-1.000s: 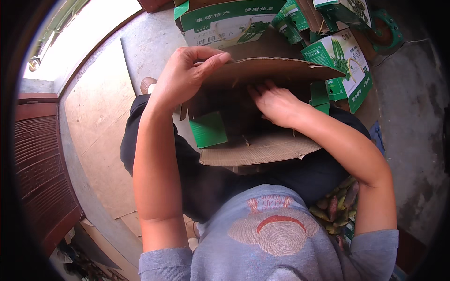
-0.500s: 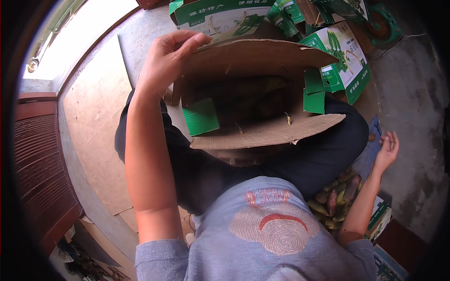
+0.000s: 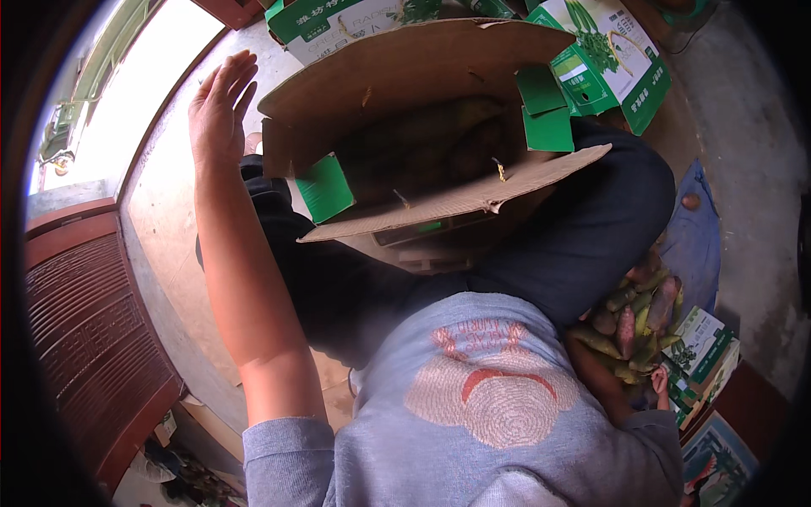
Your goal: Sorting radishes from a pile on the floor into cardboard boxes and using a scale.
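Note:
An open cardboard carton point(image 3: 338, 76) with green end flaps stands between my legs, its two long flaps raised and short yellow cords poking through them. Long greenish radishes point(image 3: 456, 118) lie inside, deep in shadow. My left hand point(image 3: 221, 110) is in the air left of the carton, apart from it, fingers stretched out and holding nothing. At the lower right, my right hand point(image 3: 661, 384) is small and partly hidden beside a heap of green and reddish radishes point(image 3: 625, 329); how its fingers are set is unclear.
More green-and-white cartons stand ahead point(image 3: 338, 29) and at the far right point(image 3: 604, 59). A blue sheet point(image 3: 697, 237) lies right of my knee, with a round brownish thing on it. Another printed carton point(image 3: 697, 342) is beside the heap. A carved reddish-brown panel point(image 3: 93, 329) is at left.
My left hand has let go of the carton's far flap and swung left. The right hand has drawn back from the blue sheet toward the radish heap. The carton appears farther up and left.

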Demonstrator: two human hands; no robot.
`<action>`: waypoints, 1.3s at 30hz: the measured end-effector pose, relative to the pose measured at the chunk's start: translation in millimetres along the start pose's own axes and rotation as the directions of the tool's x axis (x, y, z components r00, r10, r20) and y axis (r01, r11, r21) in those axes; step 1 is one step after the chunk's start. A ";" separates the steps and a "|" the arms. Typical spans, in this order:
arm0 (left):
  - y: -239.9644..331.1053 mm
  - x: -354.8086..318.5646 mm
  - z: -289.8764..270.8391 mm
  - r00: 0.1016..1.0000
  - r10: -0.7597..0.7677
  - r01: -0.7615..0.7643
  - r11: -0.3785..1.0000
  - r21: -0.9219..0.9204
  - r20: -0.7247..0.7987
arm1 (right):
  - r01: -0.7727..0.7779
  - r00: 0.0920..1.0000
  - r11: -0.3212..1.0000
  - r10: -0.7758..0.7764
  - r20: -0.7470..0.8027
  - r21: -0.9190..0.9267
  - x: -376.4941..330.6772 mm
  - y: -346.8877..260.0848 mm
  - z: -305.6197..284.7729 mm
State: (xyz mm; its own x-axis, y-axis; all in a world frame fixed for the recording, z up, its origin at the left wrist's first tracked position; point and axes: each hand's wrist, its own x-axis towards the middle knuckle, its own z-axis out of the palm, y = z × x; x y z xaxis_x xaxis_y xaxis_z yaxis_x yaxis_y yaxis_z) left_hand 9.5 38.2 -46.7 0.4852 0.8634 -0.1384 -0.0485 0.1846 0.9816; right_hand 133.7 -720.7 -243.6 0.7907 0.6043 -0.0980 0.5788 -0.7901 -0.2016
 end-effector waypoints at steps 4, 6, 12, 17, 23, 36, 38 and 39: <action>-9.0 3.2 -9.1 1.000 -0.016 0.016 1.000 0.021 -0.021 | -0.090 0.993 0.996 0.088 0.081 0.023 -15.1 0.5 6.2; -10.7 0.7 -8.3 0.999 -0.030 0.031 0.999 0.032 -0.036 | -0.134 0.984 0.991 0.129 0.120 0.029 -20.0 1.5 6.7; -13.6 -2.3 0.9 0.993 -0.064 0.072 0.994 0.078 -0.094 | -0.239 0.943 0.970 0.220 0.248 0.050 -26.0 -3.7 3.9; -18.2 0.9 -7.7 0.993 -0.079 0.088 0.990 0.114 -0.086 | -0.311 0.893 0.949 0.273 0.359 0.051 -21.1 -3.4 5.3; -22.4 5.6 -6.9 0.994 -0.069 0.081 0.985 0.153 -0.081 | -0.393 0.815 0.919 0.329 0.476 0.038 -15.9 2.2 -2.1; -8.4 7.3 1.8 0.998 -0.039 0.041 0.998 0.040 -0.048 | -0.506 0.614 0.860 0.408 0.676 -0.059 51.2 -7.2 -56.6; -5.1 5.1 7.2 0.999 -0.028 0.029 0.999 0.036 -0.038 | -0.520 0.582 0.850 0.425 0.693 -0.084 66.7 -7.2 -72.0; -3.7 3.5 10.3 1.000 -0.018 0.019 0.999 0.040 -0.026 | -0.527 0.566 0.844 0.434 0.701 -0.097 73.4 -9.3 -80.4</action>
State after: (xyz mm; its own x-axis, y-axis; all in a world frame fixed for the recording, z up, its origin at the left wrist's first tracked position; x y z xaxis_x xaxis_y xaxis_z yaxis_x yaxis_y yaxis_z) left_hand 20.4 35.7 -49.5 0.4634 0.8717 -0.1594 -0.0041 0.1820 0.9833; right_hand 202.4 -677.3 -170.6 0.5587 0.0710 -0.8264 0.0911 -0.9956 -0.0239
